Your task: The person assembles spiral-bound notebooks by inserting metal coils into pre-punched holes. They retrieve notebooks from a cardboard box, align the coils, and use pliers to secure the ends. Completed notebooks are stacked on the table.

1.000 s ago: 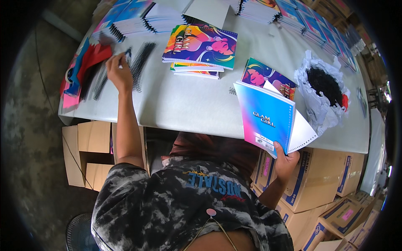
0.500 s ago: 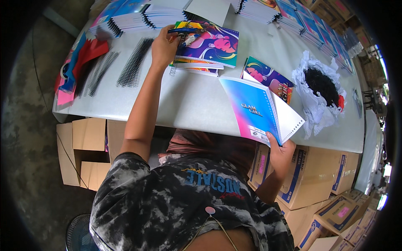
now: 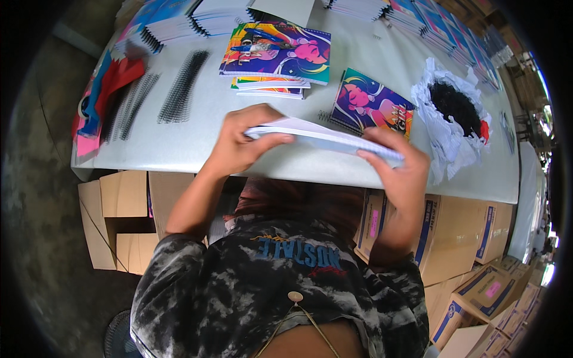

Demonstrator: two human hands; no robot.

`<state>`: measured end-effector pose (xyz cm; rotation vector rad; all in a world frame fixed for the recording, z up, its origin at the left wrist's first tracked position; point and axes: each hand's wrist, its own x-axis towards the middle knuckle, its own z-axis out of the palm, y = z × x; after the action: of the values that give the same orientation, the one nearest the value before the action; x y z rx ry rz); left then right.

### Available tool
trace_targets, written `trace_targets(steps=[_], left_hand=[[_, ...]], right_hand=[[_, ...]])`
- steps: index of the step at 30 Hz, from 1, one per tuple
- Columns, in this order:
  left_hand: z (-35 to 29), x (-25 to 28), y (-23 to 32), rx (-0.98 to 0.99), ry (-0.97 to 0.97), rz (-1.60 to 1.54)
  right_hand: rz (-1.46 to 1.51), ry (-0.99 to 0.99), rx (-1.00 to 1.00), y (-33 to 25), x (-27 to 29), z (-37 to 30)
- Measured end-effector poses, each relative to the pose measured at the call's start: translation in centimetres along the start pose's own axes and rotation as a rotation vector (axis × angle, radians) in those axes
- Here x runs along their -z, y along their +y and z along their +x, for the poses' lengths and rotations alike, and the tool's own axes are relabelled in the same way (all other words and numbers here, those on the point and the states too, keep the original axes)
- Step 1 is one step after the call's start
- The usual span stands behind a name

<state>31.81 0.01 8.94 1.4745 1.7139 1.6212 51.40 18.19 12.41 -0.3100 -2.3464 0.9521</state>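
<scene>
Above the table's near edge I hold a notebook (image 3: 325, 136) nearly edge-on, so its white page edges face up and its cover barely shows. My left hand (image 3: 242, 140) is closed on its left end, and my right hand (image 3: 399, 161) pinches the right end between thumb and fingers. Farther back lies a small stack of notebooks with bright illustrated covers (image 3: 310, 52). Blue-handled pliers (image 3: 262, 45) rest on that stack. Just beyond my right hand, another illustrated notebook (image 3: 367, 101) lies at an angle, with a loose coil (image 3: 325, 116) by its left edge.
Bundles of black binding coils (image 3: 184, 86) lie left on the table (image 3: 179, 149), near red fabric (image 3: 122, 80) and blue tape (image 3: 89, 116). On the right, crumpled white paper (image 3: 430, 143) holds a black tangle (image 3: 453, 107). Notebook stacks (image 3: 167, 27) line the back; cardboard boxes (image 3: 453, 232) stand below.
My left hand has let go of the pliers on the stack and come back to grip the notebook. The notebook has been lifted and turned edge-on, uncovering more of the illustrated one.
</scene>
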Motion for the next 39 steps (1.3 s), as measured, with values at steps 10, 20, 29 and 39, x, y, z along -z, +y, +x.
trace_targets(steps=[10, 20, 29, 39], left_hand=[[-4.2, -2.0, -8.1, 0.342, 0.325, -0.317], [-3.4, -2.1, -6.0, 0.224, 0.175, -0.181], [-3.9, -1.4, -7.6, 0.647, 0.140, -0.109], [0.6, 11.1, -13.2, 0.297, 0.660, 1.311]], right_hand=[[0.914, 0.190, -0.333, 7.7, -9.3, -2.0], [0.739, 0.189, -0.162, 6.0, -7.3, -2.7], [0.749, 0.006, -0.232, 6.6, -7.5, -1.9], [0.722, 0.136, -0.180, 8.2, -8.2, -1.3]])
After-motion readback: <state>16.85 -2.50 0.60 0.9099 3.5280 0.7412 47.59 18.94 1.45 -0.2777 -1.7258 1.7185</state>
